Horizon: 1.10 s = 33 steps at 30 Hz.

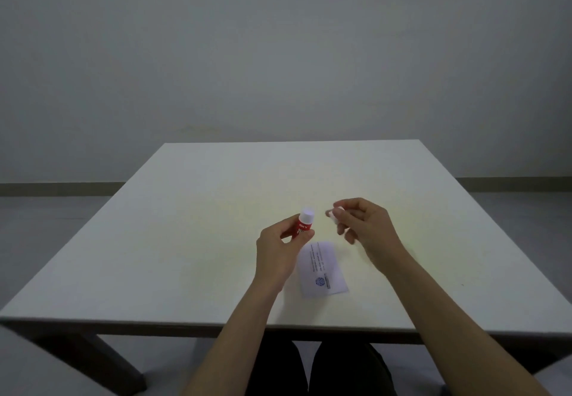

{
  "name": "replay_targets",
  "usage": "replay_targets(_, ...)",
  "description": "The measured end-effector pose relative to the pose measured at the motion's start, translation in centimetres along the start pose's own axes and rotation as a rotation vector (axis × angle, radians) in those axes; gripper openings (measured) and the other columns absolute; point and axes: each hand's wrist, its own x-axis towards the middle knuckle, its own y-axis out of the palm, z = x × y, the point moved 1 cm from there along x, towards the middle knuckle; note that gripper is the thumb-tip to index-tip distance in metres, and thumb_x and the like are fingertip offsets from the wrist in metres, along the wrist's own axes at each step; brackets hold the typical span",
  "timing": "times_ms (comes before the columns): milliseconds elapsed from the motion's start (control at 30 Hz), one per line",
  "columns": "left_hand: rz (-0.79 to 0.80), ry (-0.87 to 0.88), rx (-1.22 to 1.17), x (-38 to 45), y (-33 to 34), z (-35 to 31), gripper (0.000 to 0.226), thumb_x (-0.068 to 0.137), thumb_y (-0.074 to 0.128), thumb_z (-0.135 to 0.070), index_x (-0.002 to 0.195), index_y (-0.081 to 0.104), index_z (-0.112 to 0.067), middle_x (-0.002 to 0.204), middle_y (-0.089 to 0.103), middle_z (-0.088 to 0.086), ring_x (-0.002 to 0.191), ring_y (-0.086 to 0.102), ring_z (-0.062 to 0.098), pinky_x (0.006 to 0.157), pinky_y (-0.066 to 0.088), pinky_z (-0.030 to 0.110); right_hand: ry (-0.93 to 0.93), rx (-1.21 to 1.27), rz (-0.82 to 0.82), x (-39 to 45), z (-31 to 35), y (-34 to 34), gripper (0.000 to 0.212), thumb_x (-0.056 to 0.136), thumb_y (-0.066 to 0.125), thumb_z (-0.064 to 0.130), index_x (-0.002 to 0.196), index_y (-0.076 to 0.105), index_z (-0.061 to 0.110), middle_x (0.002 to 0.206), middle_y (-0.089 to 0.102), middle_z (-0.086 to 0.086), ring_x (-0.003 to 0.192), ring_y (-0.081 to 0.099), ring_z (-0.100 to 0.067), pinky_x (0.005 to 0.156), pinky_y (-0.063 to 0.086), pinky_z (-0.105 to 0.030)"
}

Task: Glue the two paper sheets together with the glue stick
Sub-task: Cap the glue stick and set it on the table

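Left hand [280, 245] pinching red glue stick [301, 225] upright above worktop [185, 241]. Right hand [360, 225], at three o'clock of it, fingers [335, 213] closed on small white piece, probably the cap [331, 213]. Paper sheet [322, 268] flat at six o'clock; second sheet indistinguishable. Best: park cap aside, steady paper, spread evenly. No containers.

The small white thing [332, 213] pinched in the right hand [365, 225] is blurred, perhaps a cap.
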Motion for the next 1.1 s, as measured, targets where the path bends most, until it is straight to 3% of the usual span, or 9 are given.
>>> replay_targets(133,0.018,0.015,0.051,-0.2,0.1,-0.1,0.03,0.078,0.072,-0.017,0.108,0.071,-0.022,0.087,0.073,-0.004,0.078,0.065,0.005,0.082,0.053,0.031,-0.067,0.05,0.079,-1.3,2.2,1.5,0.013,0.084,0.065,0.009,0.096,0.068,0.012,0.092,0.072,-0.006,0.065,0.069,-0.019,0.059,0.056,-0.024)
replay_targets(300,0.039,0.071,0.11,-0.3,0.1,-0.1,0.03,0.078,0.072,-0.018,0.107,0.072,-0.024,0.08,0.068,-0.024,0.076,0.063,-0.008,0.076,0.05,0.02,-0.186,-0.327,0.104,-1.4,3.2,1.8,0.018,0.084,0.065,0.007,0.099,0.068,0.017,0.08,0.07,0.006,0.058,0.065,-0.008,0.059,0.052,-0.016)
replay_targets(500,0.032,0.155,0.201,-0.6,-0.2,-0.6,0.03,0.077,0.072,-0.018,0.107,0.072,-0.022,0.083,0.069,-0.016,0.08,0.062,-0.007,0.072,0.045,0.01,-0.334,-0.657,0.229,-1.5,4.1,2.0,0.031,0.084,0.063,0.003,0.112,0.068,0.015,0.087,0.064,0.01,0.06,0.06,0.008,0.061,0.047,-0.006)
replay_targets(600,0.026,0.151,0.208,-1.1,-0.2,-0.3,0.029,0.075,0.074,-0.017,0.104,0.073,-0.022,0.076,0.065,-0.024,0.074,0.062,-0.008,0.073,0.05,0.016,-0.34,-0.844,0.208,-1.4,4.4,2.3,0.018,0.083,0.067,0.027,0.092,0.071,0.012,0.073,0.061,0.009,0.056,0.054,-0.003,0.056,0.04,-0.016)
replay_targets(767,0.025,0.171,0.268,-1.9,-0.2,0.3,0.028,0.074,0.075,-0.017,0.102,0.074,-0.019,0.081,0.067,-0.016,0.075,0.063,-0.002,0.076,0.049,0.017,-0.271,-1.36,0.026,-1.5,3.6,2.9,0.062,0.081,0.041,0.069,0.051,0.035,0.015,0.049,0.034,0.002,0.05,0.035,-0.018,0.047,0.024,-0.027)
replay_targets(933,-0.006,0.183,0.262,-1.3,-1.2,0.1,0.03,0.071,0.077,-0.02,0.102,0.074,-0.022,0.081,0.067,-0.017,0.074,0.061,-0.012,0.07,0.049,0.009,-0.317,-0.897,0.365,-1.8,4.6,2.2,0.022,0.09,0.054,0.038,0.109,0.059,0.027,0.086,0.058,0.007,0.07,0.056,-0.015,0.065,0.046,-0.028)
replay_targets(967,-0.003,0.184,0.267,-1.3,-1.3,0.1,0.03,0.071,0.078,-0.02,0.1,0.074,-0.022,0.082,0.069,-0.015,0.076,0.063,-0.009,0.072,0.051,0.011,-0.323,-0.919,0.351,-1.8,4.7,2.3,0.014,0.091,0.053,0.036,0.094,0.061,0.025,0.079,0.057,0.007,0.067,0.054,-0.013,0.062,0.043,-0.029)
replay_targets(1033,0.002,0.186,0.28,-1.4,-0.9,0.1,0.026,0.069,0.079,-0.02,0.095,0.074,-0.022,0.081,0.07,-0.015,0.077,0.064,-0.002,0.074,0.054,0.02,-0.3,-1.132,0.181,-1.5,4.5,2.9,0.042,0.09,0.045,0.05,0.059,0.046,0.022,0.057,0.046,0.006,0.052,0.043,-0.012,0.051,0.032,-0.027)
replay_targets(1100,-0.02,0.195,0.29,-1.3,-0.6,0.1,0.022,0.068,0.08,-0.021,0.085,0.068,-0.026,0.075,0.065,-0.021,0.074,0.061,-0.005,0.069,0.051,0.015,-0.255,-1.251,0.048,-1.6,4.4,3.2,0.061,0.089,0.031,0.062,0.05,0.036,0.015,0.05,0.041,0.001,0.046,0.037,-0.016,0.046,0.028,-0.027)
